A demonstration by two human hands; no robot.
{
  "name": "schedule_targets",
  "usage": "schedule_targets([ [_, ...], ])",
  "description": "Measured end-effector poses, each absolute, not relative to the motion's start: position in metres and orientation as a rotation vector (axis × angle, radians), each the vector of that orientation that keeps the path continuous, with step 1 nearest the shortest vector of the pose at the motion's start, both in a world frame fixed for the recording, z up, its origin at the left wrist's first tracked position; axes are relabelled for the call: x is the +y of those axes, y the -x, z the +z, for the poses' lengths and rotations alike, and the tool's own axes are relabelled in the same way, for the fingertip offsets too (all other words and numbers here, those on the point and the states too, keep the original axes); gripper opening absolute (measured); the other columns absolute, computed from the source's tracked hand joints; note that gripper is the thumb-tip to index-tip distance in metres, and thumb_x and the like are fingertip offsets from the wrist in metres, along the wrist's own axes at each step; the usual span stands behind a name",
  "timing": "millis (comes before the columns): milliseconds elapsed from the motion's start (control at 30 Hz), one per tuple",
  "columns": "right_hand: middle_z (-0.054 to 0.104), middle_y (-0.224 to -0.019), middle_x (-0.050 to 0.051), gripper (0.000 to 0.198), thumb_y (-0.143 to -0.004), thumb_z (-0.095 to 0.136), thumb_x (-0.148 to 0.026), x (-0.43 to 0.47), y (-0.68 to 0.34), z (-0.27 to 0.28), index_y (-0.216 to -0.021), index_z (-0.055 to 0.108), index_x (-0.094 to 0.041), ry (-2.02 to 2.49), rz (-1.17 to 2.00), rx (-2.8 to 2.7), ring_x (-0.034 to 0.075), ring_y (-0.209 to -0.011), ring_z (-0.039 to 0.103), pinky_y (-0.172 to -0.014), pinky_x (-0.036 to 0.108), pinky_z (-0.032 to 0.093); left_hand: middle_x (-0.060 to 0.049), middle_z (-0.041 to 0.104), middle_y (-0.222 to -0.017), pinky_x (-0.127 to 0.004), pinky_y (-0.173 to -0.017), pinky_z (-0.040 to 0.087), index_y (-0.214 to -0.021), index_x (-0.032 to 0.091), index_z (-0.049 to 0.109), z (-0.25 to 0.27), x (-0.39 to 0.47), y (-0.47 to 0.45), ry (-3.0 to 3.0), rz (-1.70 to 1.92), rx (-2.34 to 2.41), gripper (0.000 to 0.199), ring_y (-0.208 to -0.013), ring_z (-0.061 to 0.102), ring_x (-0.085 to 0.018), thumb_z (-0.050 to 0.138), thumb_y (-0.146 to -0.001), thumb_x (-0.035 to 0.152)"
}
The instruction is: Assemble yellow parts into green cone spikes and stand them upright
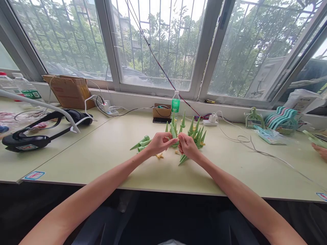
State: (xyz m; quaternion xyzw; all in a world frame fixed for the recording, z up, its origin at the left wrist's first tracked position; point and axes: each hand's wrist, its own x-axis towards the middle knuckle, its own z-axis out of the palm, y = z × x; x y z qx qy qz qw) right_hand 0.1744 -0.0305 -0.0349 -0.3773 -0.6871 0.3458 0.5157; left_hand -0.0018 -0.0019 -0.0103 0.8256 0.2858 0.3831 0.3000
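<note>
My left hand [160, 143] is closed around a green plastic cone-shaped spike [173, 132], which points upward. Against it, my right hand [187, 145] is closed with thumb and fingers pinched together; what it grips is too small or hidden to make out. Several similar green spikes [198, 134] stand just behind and to the right of my hands, with small yellow pieces among them. Left of my left hand lie loose green spikes [143, 143] on their sides. Small yellow parts [159, 156] rest on the table below my hands, and more green spikes [182, 159] lie beneath my right hand.
A bottle with a green label [175, 102], a small cardboard box [162, 110] and a dark phone [161, 120] are behind the spikes. A black headset [25, 143] is at left. White cables [251, 144] and teal hangers [281, 120] are at right, near another person's hand [320, 149].
</note>
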Motion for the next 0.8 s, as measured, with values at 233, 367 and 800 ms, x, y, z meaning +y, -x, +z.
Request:
schedule_targets([
  [233,0.037,-0.045,-0.009,0.049,-0.091,0.04,-0.067,-0.0305,-0.1754,-0.0339,-0.07,0.035,-0.023,0.912,0.83,-1.657,0.008,-0.032,0.038,-0.033,0.021,0.031,0.007,0.046,-0.043,-0.019,-0.045,0.036,-0.075,0.015,0.057,-0.0126,0.0001,0.0019,-2.281,1.05,0.782,0.038,-0.039,0.043,-0.007,0.067,-0.081,0.05],
  [367,0.037,-0.043,-0.009,0.051,-0.091,0.039,-0.068,-0.0297,-0.1758,-0.035,-0.068,0.037,-0.023,0.93,0.796,-1.665,0.008,-0.032,0.039,-0.034,0.021,0.032,0.007,0.045,-0.047,-0.02,-0.046,0.038,-0.077,0.015,0.058,-0.0138,0.0015,0.0009,-2.343,1.117,0.765,0.038,-0.041,0.042,-0.007,0.068,-0.079,0.052],
  [800,0.039,-0.036,-0.006,0.056,-0.091,0.039,-0.068,-0.0315,-0.1754,-0.0318,-0.058,0.037,-0.022,0.962,0.817,-1.648,0.009,-0.029,0.037,-0.034,0.024,0.033,-0.003,0.062,-0.082,-0.021,-0.052,0.044,-0.084,0.016,0.066,-0.0155,0.0033,0.0018,-2.498,1.184,0.618,0.031,-0.053,0.05,-0.007,0.065,-0.084,0.047],
])
